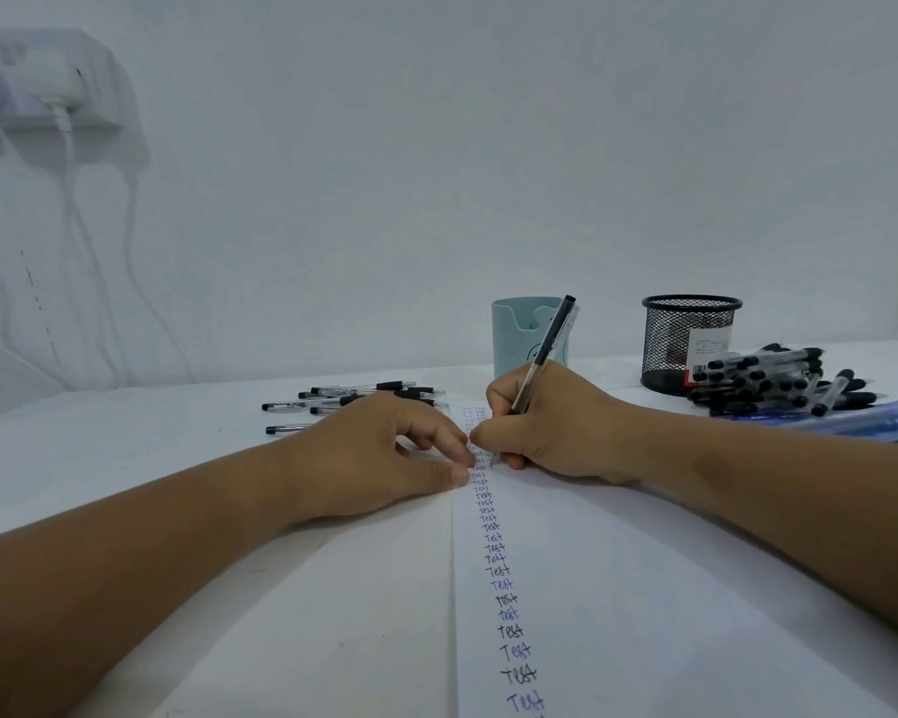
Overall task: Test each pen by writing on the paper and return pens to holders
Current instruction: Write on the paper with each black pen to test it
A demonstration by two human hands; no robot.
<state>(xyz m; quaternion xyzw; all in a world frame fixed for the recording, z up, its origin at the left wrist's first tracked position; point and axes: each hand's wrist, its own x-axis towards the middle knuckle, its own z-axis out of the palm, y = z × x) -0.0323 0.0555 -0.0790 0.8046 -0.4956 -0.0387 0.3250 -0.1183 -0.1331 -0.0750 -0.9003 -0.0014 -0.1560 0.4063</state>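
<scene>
Just beyond the gripping right hand (556, 422), the pale blue holder (527, 331) looks like smooth matt plastic. The gripped pen (545, 352) has a clear glossy plastic barrel. Right of the grip, the black holder (688, 344) is wire mesh. Beneath it, the paper (618, 588) is matt white.

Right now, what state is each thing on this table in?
Right hand: grips a pen, writing.
Pen: tilted, tip on the paper.
Left hand: fingers press the paper.
Paper: flat, with a column of "Test".
Blue holder: upright.
Mesh holder: upright.
Left pens: lying loose.
Right pens: piled.
</scene>
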